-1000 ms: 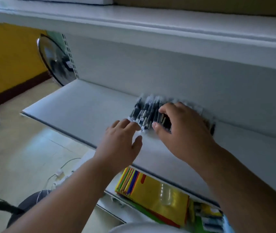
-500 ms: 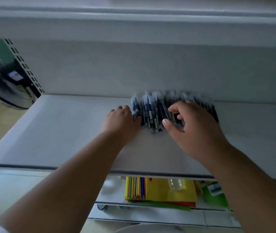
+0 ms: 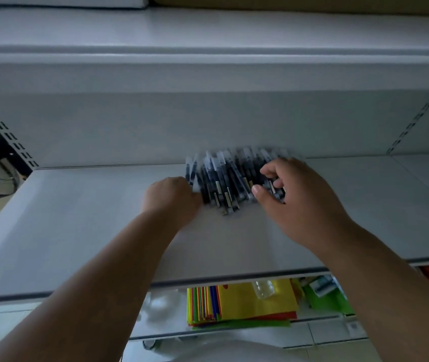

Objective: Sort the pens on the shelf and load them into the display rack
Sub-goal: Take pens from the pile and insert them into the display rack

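Dark pens (image 3: 223,178) with clear caps are heaped at the back of the white shelf (image 3: 77,218). Since half a second ago, the left hand (image 3: 171,202) has curled against the heap's left edge; several pens are now pinched by the right hand (image 3: 294,202).

White shelf (image 3: 82,231) carrying a heap of dark pens (image 3: 223,181) packed side by side against its back wall. The heap lies between the left grip (image 3: 171,202) and the right grip (image 3: 297,202), touching both.
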A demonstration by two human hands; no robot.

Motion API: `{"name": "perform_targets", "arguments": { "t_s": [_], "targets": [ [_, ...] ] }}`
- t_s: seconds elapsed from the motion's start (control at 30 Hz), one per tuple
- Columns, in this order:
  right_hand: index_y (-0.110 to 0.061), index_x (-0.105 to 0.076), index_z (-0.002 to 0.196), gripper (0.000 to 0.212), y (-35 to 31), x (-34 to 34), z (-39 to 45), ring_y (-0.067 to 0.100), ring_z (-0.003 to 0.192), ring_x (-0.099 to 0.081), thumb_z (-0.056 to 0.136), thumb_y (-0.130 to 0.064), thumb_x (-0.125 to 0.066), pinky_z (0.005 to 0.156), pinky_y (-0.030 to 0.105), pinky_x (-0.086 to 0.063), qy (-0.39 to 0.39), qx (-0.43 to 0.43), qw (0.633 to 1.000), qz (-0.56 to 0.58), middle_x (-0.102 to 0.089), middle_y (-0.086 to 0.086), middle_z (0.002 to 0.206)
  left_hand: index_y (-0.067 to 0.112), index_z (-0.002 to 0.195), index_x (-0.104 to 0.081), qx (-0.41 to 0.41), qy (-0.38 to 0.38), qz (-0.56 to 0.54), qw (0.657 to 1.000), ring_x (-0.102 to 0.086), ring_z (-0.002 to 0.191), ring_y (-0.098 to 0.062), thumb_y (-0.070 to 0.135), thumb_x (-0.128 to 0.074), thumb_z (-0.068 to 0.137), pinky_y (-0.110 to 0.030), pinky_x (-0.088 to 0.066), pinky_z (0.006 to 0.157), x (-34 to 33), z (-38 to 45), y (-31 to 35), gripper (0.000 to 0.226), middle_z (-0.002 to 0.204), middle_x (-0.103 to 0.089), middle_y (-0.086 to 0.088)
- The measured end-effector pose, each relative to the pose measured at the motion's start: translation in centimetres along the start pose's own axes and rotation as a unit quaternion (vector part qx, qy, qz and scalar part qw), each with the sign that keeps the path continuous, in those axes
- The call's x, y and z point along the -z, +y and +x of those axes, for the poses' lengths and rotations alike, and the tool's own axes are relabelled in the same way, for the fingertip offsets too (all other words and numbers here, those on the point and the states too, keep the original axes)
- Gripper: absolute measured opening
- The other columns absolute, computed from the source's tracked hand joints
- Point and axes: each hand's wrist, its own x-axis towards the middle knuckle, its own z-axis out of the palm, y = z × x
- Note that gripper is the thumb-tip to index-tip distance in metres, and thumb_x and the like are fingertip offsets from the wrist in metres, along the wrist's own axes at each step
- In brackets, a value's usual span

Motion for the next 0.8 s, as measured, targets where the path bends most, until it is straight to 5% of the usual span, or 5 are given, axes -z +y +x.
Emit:
{"name": "perform_targets", "arguments": {
  "t_s": [0.23, 0.33, 0.47, 0.67, 0.8],
  "targets": [
    [-0.021, -0.059, 0.112, 0.027, 1.1, -0.9, 0.8, 0.002, 0.083, -0.049, 0.091, -0.037, -0.063, 0.071, 0.023, -0.037, -0.003, -0.054, 0.998, 0.012, -0.057, -0.011, 0.102, 0.017, 0.069, -0.043, 0.005, 0.078, -0.272, 0.959, -0.044, 0.059, -0.021, 0.025, -0.051, 0.092, -0.031, -0.030, 0.051, -0.3, -3.9, -0.6, 0.025, 0.067, -0.051, -0.004],
    [-0.022, -0.058, 0.106, 0.021, 1.2, -2.3, 1.4, -0.003, 0.075, -0.048, 0.091, -0.035, -0.065, 0.066, 0.022, -0.039, -0.040, -0.076, 0.996, 0.024, -0.055, -0.012, 0.095, 0.018, 0.068, -0.039, -0.004, 0.063, -0.451, 0.890, -0.039, 0.057, -0.023, 0.034, -0.052, 0.082, -0.039, -0.032, 0.052, -1.2, -6.0, -0.3, 0.025, 0.062, -0.046, -0.006],
    [-0.021, -0.058, 0.105, 0.022, 0.8, -4.3, 2.4, 0.017, 0.087, -0.058, 0.090, -0.036, -0.065, 0.078, 0.033, -0.050, -0.100, -0.110, 0.989, -0.008, -0.058, -0.004, 0.100, 0.020, 0.070, -0.045, -0.021, 0.041, -0.621, 0.782, -0.031, 0.058, -0.023, 0.039, -0.051, 0.073, -0.045, -0.027, 0.053, -1.1, -7.9, -0.2, 0.021, 0.060, -0.040, -0.001],
    [-0.013, -0.057, 0.117, 0.027, 0.6, -5.2, 3.5, 0.023, 0.090, -0.058, 0.095, -0.029, -0.060, 0.077, 0.032, -0.047, -0.129, -0.119, 0.982, -0.064, -0.061, 0.004, 0.105, 0.034, 0.092, -0.067, -0.004, 0.045, -0.641, 0.767, -0.033, 0.055, -0.018, 0.025, -0.045, 0.083, -0.036, -0.025, 0.055, -0.6, -8.9, -1.1, 0.025, 0.057, -0.041, 0.006],
    [-0.009, -0.060, 0.115, 0.023, 1.0, -4.8, 3.3, 0.027, 0.093, -0.062, 0.096, -0.022, -0.056, 0.080, 0.035, -0.052, -0.131, -0.144, 0.980, -0.049, -0.065, 0.007, 0.102, 0.020, 0.100, -0.064, 0.020, 0.038, -0.638, 0.768, -0.035, 0.054, -0.020, 0.006, -0.044, 0.096, -0.035, -0.027, 0.053, -0.2, -9.5, -0.8, 0.025, 0.055, -0.042, 0.002]
  ]
}}
